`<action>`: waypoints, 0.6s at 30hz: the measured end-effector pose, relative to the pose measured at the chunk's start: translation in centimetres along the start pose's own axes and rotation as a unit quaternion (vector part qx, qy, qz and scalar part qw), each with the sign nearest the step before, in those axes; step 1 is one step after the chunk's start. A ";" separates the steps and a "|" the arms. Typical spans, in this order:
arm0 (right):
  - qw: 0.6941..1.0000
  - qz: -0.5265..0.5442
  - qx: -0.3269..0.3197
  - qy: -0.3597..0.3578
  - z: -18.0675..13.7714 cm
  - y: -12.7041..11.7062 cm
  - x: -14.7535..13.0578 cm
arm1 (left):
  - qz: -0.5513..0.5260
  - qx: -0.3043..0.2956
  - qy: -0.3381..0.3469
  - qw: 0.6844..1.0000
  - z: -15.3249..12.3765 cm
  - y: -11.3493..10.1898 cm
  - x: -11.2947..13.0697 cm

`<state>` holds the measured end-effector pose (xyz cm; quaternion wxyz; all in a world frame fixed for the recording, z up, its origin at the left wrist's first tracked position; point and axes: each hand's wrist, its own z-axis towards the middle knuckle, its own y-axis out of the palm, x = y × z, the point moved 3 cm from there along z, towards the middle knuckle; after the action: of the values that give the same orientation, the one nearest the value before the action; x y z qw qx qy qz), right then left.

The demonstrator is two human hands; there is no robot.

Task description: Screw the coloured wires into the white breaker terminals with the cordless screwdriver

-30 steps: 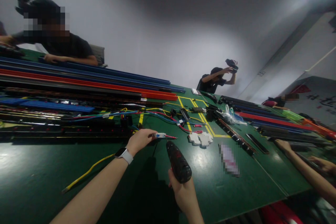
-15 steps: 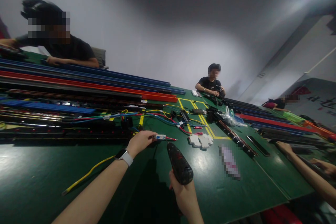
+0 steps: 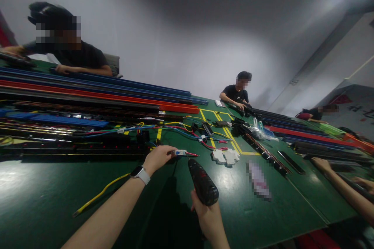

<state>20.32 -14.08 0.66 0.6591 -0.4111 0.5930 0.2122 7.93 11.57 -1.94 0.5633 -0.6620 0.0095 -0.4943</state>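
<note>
In my left hand (image 3: 158,159), which wears a watch, a small white and blue block (image 3: 180,152) is pinched between the fingers. A thin red piece (image 3: 193,155) sticks out of its right side; I cannot make out whether it is a wire. My right hand (image 3: 209,218) grips a black power drill (image 3: 203,183) by its handle. The drill's nose points away from me and sits just below and right of the block, seemingly apart from it. White blocks (image 3: 225,157) lie to the right, and a yellow cable (image 3: 101,193) lies left of my left wrist.
Long black, blue and orange rails (image 3: 178,108) fill the left of the green table (image 3: 233,218). Coloured wires (image 3: 163,126) run across its middle. A copper-lined strip (image 3: 263,151) lies at right. Co-workers sit beyond; another person's arm (image 3: 339,184) reaches in from the right.
The whole view has shifted slightly. My hands keep the same hold on the block and the drill. The co-worker at the back has lowered a hand and leans lower.
</note>
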 end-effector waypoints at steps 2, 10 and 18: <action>1.000 0.002 -0.002 0.001 0.0 0.0 0.1 | 0.001 -0.001 -0.001 1.000 0.0 0.0 0.0; 1.000 0.003 0.004 -0.002 -0.1 -0.1 -0.4 | 0.001 -0.001 0.004 1.000 0.0 0.1 -0.1; 1.000 0.012 -0.002 -0.002 -0.3 -0.2 -0.9 | -0.004 -0.009 -0.008 1.000 0.0 -0.2 0.2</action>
<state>20.10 -14.21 1.60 0.6570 -0.4045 0.5962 0.2220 7.90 11.49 -1.71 0.5556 -0.6710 0.0067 -0.4910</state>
